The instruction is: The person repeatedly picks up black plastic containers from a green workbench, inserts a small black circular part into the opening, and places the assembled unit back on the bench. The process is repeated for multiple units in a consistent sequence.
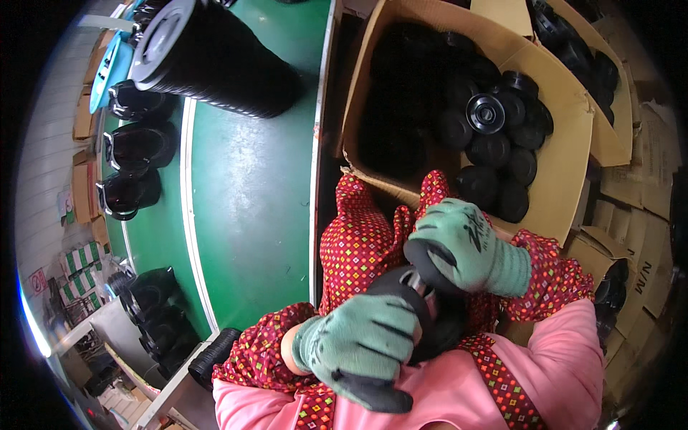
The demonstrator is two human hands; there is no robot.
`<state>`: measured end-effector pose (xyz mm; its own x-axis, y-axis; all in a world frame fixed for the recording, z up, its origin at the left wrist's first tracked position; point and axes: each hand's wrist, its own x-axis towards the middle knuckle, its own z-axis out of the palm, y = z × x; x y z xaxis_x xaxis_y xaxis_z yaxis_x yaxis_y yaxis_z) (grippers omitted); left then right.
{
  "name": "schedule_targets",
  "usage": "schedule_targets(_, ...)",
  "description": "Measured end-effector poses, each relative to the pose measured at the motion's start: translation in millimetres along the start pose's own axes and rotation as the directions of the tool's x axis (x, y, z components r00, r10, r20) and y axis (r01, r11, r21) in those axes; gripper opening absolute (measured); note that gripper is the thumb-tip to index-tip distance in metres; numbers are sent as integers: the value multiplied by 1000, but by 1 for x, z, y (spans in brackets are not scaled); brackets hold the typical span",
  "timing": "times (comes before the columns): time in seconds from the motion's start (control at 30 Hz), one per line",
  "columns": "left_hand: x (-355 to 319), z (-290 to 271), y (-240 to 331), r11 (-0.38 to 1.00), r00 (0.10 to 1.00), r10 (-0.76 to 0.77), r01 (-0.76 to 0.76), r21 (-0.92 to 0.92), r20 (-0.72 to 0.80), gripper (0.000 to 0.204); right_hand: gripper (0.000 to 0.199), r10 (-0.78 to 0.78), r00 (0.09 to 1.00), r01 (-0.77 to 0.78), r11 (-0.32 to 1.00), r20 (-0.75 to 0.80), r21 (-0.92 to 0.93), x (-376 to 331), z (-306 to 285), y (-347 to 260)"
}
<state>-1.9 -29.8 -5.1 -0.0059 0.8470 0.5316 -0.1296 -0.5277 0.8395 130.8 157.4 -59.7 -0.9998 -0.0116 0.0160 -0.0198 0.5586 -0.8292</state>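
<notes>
In front of my chest both my hands, in green gloves with black fingers and palms, meet over a black plastic part [443, 326] with a shiny bit near its middle. My left hand [362, 340] is closed on its near left side, thumb pointing down. From the upper right my right hand [462, 244] curls its fingers over the part's top. The gloves cover much of the part, so its full shape is hidden. Just beyond my hands stands an open cardboard box [573, 154] holding many round black parts [489, 149], one of them shinier [486, 113].
A green-topped workbench [251, 215] runs along my left. On it lies a tall stack of black round pieces [222, 64]. Glossy black housings [140, 147] line its far side, near a blue tray [111, 72]. More cardboard boxes with black parts [609, 287] stand to the right.
</notes>
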Motion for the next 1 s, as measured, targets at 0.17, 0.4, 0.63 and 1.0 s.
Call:
schedule_targets(0.17,14,4,27,785,985,-106,166,597,-134,45,24,-23,973,40,997,-230,69,13,20,4)
schedule_targets(0.4,-9,12,104,326,732,-480,661,676,-484,60,18,-59,892,16,995,-448,-100,34,20,-36)
schedule_targets(0.63,-126,-12,64,695,341,-188,709,121,-921,43,69,-159,987,153,973,-23,-170,-2,-23,-72)
schedule_targets(1.0,-288,-9,2,285,279,80,914,290,-957,42,66,24,991,9,970,-133,244,-48,0,-72)
